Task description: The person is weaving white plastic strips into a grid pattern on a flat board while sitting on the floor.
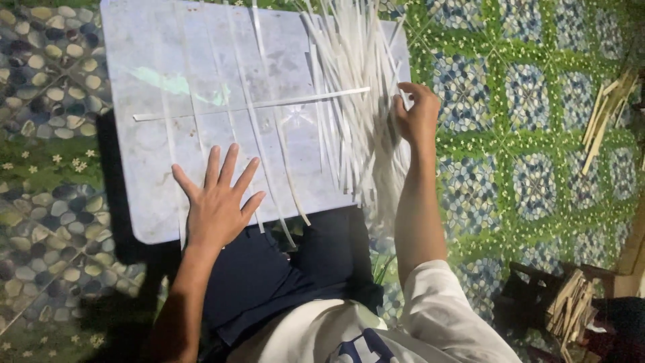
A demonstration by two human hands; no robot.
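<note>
The left hand (216, 202) is pressed flat, fingers spread wide, on thin pale strips (259, 144) laid across the grey rectangular board (151, 47), while the right hand's (418, 115) fingers are curled around the loose strip bundle (356, 74).

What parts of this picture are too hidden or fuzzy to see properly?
- Head view: the right hand curls into the pile of white strips; whether its grip holds one is unclear.
- Head view: the board's near edge lies partly under the left hand.
- Head view: the wooden sticks at bottom right are dim and cut off.
- Head view: the strips' far ends run past the top edge.
</note>
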